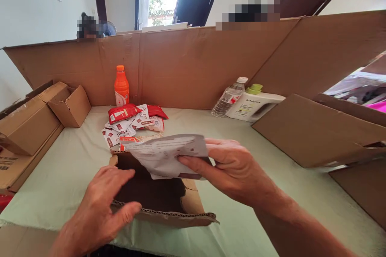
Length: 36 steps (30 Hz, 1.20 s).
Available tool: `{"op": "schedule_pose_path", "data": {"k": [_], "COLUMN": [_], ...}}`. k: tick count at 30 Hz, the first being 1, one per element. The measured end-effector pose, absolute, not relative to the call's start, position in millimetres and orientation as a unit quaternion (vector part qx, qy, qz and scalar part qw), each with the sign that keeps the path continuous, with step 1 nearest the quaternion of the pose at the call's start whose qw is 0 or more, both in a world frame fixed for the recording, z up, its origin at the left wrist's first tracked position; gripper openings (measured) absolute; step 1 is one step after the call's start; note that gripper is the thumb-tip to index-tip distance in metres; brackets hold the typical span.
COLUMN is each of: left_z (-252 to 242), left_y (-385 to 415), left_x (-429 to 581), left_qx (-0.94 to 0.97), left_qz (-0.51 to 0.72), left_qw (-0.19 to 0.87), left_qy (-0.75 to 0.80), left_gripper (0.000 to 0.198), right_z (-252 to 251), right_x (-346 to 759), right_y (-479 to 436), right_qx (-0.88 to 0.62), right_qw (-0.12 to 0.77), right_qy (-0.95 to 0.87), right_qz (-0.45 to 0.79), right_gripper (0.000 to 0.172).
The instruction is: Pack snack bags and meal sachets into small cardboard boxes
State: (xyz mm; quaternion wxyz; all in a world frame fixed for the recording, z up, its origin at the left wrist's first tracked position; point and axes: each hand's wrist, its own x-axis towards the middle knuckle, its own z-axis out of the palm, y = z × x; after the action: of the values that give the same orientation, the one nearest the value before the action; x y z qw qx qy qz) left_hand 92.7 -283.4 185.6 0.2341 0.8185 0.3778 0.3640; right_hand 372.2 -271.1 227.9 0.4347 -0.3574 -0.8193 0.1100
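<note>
Above open box edges [169, 214], fingers [200, 165] grip a packet [167, 151].

Brown cardboard box [175, 219] — open-topped, rough corrugated rim, dark inside, lower centre of frame. Grey-white packet [169, 153] — small print on face, creased, aloft at frame centre, overlapping box opening.

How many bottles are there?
3: an orange bottle at the back left, a clear bottle farther right, and a white bottle just right of that. Others could be hidden.
</note>
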Motion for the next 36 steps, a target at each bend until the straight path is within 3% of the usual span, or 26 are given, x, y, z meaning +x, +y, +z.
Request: {"op": "schedule_pose_path", "data": {"k": [5,12,16,19,36], "left_z": [191,192,198,206,216], "left_y": [-287,-293,-299,-301,-284], "left_x": [95,98,98,99,113], "left_qx": [0.917,0.926,0.923,0.924,0.930], "left_qz": [0.229,0.153,0.101,0.052,-0.111], "left_qw": [0.143,0.111,0.129,0.144,0.181], "left_qy": [0.292,0.327,0.349,0.350,0.298], "left_gripper": [0.038,0.014,0.025,0.029,0.027], "right_z": [212,198,184,174,202], "right_x": [366,332,308,300,326], "right_y": [-271,-258,-249,-248,-274], "right_qx": [-0.362,-0.399,-0.395,-0.369,-0.316], "right_qw": [0.289,0.023,-0.090,-0.097,-0.078], "right_qy": [-0.876,-0.910,-0.899,-0.901,-0.899], "right_qz": [0.136,0.113,0.169,0.206,0.294], "right_gripper": [0.034,0.019,0.021,0.027,0.019]}}
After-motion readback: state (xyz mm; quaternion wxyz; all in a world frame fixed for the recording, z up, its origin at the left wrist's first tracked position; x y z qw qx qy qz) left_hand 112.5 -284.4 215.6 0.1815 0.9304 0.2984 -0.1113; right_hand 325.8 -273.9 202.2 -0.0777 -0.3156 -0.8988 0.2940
